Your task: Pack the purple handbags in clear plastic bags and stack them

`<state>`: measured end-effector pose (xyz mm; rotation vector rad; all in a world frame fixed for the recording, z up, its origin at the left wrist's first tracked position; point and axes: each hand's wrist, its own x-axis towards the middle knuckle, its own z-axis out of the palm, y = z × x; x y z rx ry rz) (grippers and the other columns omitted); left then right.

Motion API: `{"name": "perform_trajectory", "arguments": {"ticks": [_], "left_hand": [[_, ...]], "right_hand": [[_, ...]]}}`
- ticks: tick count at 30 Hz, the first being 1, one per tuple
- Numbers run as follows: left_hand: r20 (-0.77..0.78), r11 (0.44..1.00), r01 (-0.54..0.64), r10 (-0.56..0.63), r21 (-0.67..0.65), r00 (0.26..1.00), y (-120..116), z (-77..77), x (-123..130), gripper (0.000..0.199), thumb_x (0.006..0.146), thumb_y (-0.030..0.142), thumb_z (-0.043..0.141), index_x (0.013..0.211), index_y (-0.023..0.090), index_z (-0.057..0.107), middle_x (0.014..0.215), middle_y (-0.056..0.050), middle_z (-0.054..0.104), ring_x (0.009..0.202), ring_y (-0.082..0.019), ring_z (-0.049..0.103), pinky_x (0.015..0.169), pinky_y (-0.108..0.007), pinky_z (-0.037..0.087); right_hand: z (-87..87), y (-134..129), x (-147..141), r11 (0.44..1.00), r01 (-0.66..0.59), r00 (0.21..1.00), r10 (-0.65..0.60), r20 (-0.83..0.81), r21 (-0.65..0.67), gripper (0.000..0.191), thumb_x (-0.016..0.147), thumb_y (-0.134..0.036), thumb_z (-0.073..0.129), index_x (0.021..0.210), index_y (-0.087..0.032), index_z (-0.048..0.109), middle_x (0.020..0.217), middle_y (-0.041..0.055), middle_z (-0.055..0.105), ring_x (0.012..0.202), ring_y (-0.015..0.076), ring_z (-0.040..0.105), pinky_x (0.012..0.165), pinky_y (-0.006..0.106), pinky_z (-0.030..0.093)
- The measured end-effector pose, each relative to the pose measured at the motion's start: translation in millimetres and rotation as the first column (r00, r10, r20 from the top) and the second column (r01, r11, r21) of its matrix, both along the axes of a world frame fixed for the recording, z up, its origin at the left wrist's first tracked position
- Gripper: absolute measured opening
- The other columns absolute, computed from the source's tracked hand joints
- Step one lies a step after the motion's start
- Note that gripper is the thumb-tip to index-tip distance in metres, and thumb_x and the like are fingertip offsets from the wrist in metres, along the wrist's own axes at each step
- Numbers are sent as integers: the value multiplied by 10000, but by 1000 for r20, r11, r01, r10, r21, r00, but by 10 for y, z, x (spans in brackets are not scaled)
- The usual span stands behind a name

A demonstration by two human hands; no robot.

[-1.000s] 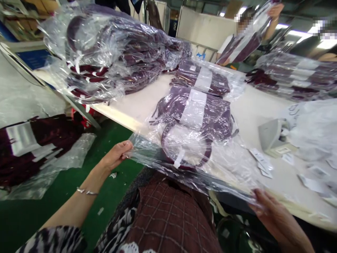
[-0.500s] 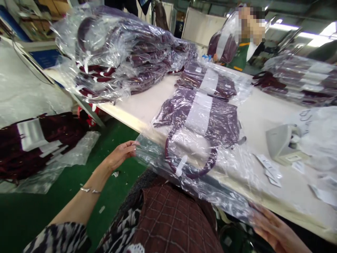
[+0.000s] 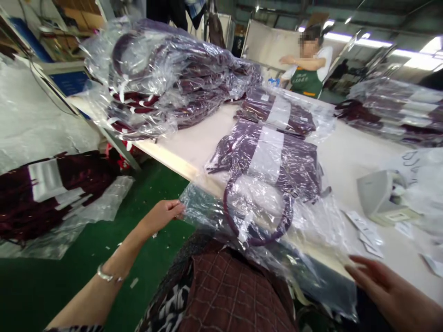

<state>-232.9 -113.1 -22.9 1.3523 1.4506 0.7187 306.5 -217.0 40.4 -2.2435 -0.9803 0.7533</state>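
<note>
A dark purple handbag (image 3: 297, 161) with a white paper band (image 3: 266, 157) lies in a clear plastic bag (image 3: 204, 207) at the table's front edge. Its looped handle (image 3: 226, 203), tagged in white, reaches over that edge. My left hand (image 3: 168, 214) pinches the plastic's left corner between thumb and fingers. At the plastic's right end is my right hand (image 3: 384, 281), its fingers stretched out and somewhat blurred; whether they touch the film is unclear. The plastic's front part hangs over the edge above my lap.
Wrapped bags form a tall pile (image 3: 166, 74) on the left and another stack (image 3: 401, 108) on the right. A second wrapped bag (image 3: 277, 110) lies behind mine. Right of it are a grey dispenser (image 3: 377, 193) and paper tags (image 3: 363, 230). A co-worker (image 3: 306, 76) stands across the table (image 3: 200, 138).
My right hand has moved right and slightly up, and its fingers have spread from the plastic. My left hand keeps its corner. The co-worker's raised wrapped bag is out of sight.
</note>
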Motion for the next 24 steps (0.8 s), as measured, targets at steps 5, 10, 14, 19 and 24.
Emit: {"name": "perform_trajectory", "arguments": {"ticks": [5,10,14,19,24], "left_hand": [[-157,979,35,-2,203,988,83,520,206,484,828,601,631,597,188,528,566,44,441,578,-117,403,546,-222,305],[-88,896,300,-287,326,954,554,911,834,372,886,492,608,707,169,651,676,10,603,660,-141,528,630,-241,400],[-71,801,369,-383,471,921,1133,837,1109,372,976,437,490,1005,166,743,944,-59,723,867,-193,642,781,-294,493],[-452,653,532,-309,539,837,1654,501,1215,281,918,294,635,1168,198,722,1177,-88,727,1133,-254,626,1037,-407,440],[-547,684,594,-329,423,769,1806,432,1226,142,891,313,696,901,179,742,819,-29,708,786,-181,630,763,-300,446]], "right_hand": [[396,798,-1956,781,-555,777,610,-155,286,726,656,-530,855,1314,-299,652,1178,92,747,1021,339,698,931,548,560],[290,1309,-2824,635,-624,633,752,-182,455,877,640,-390,906,1417,-227,533,1264,106,699,1068,292,674,924,486,574],[103,1601,-2468,810,-415,713,573,-404,415,506,784,-276,716,1263,-180,584,886,22,737,762,203,708,706,358,598],[-115,1862,-2070,913,-265,721,401,-565,309,400,708,-218,718,1098,-187,639,764,0,722,642,174,679,593,278,541],[-151,1940,-1900,921,-235,558,389,-733,310,282,745,-325,738,995,-236,642,910,46,749,793,224,723,699,351,603]]}}
